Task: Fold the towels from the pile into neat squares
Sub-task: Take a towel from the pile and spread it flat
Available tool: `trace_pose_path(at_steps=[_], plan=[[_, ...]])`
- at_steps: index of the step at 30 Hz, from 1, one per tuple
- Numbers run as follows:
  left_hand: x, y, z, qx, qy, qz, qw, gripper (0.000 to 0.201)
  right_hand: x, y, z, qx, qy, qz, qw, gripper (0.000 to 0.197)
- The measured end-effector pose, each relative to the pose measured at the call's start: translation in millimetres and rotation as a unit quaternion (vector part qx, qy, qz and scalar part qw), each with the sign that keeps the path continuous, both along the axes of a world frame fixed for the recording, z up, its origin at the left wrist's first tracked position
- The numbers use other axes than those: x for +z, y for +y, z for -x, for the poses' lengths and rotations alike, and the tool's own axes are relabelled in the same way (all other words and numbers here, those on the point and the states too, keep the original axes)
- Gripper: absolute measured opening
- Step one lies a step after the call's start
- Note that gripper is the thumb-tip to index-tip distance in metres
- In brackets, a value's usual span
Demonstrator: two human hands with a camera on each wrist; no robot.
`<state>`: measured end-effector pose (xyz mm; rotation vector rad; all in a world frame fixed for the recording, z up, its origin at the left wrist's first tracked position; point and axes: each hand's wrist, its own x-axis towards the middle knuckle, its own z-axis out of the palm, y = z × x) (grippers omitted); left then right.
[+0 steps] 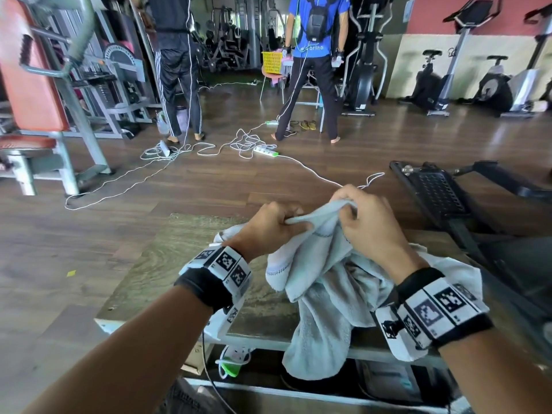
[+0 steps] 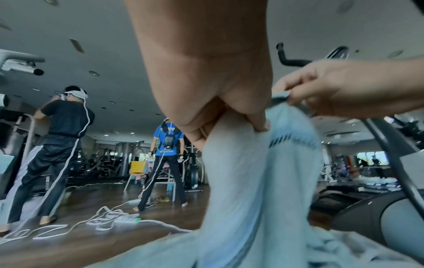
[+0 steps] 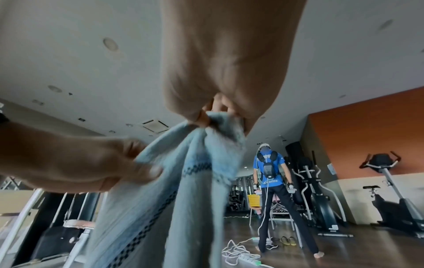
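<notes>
A pale blue-grey towel [image 1: 319, 264] with a dark stitched border hangs bunched above the wooden table [image 1: 185, 249]. My left hand [image 1: 277, 222] pinches its top edge with curled fingers. My right hand [image 1: 358, 216] grips the same edge just to the right, a short span of cloth stretched between the two. In the left wrist view the towel [image 2: 247, 172] drops from my left hand [image 2: 229, 116], with my right hand [image 2: 332, 94] beside it. From the right wrist, the towel [image 3: 195, 190] falls from my right hand [image 3: 213, 116]. More towel cloth [image 1: 454, 270] lies crumpled under my right wrist.
Two people [image 1: 313, 67] stand with their backs to me beyond the table. White cables and a power strip [image 1: 265, 150] lie on the wooden floor. A yellow basket [image 1: 271, 61] sits far back. Gym machines [image 1: 44, 100] stand left, exercise bikes [image 1: 493, 85] right, a black frame [image 1: 439, 192] near right.
</notes>
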<state>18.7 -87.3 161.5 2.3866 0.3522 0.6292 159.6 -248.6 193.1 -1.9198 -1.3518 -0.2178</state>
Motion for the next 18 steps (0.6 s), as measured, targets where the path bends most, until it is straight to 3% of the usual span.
trace_pose_path(at_steps=[3,6,8,9,11,12,13,15,18], plan=[[-18.9,17.8,17.5,0.033,0.040,0.008,0.999,0.035,7.7,-11.2,-10.1,-0.037,0.035,-0.083,0.995,0.034],[-36.4,33.5,38.2,0.096,-0.020,0.043,0.994,0.035,-0.4,-30.1,-27.4,-0.034,0.040,-0.109,0.993,0.031],[-38.5,34.5,41.1,0.123,0.000,0.066,0.990,0.030,-19.1,-42.4,-44.3,-0.014,0.032,0.054,0.998,0.025],[-40.2,35.4,42.1,0.107,0.066,0.065,0.990,0.031,-28.6,-47.4,-50.8,0.015,0.033,0.183,0.982,0.022],[-48.6,29.6,43.7,0.026,0.266,0.027,0.963,0.032,-54.4,-53.5,-60.3,0.056,0.063,0.403,0.911,0.023],[-52.8,25.0,43.5,-0.012,0.300,0.023,0.954,0.032,-67.3,-54.0,-63.0,0.055,0.079,0.449,0.889,0.029],[-57.9,22.3,40.9,-0.045,0.293,0.017,0.955,0.030,-78.2,-54.0,-64.3,0.045,0.094,0.452,0.886,0.035],[-68.4,21.4,31.1,-0.047,0.305,0.022,0.951,0.017,-96.3,-49.3,-63.3,0.021,0.091,0.388,0.917,0.038],[-72.5,15.6,13.0,0.029,0.234,0.027,0.971,0.022,-119.3,-35.6,-60.6,0.004,0.073,0.301,0.951,0.024]])
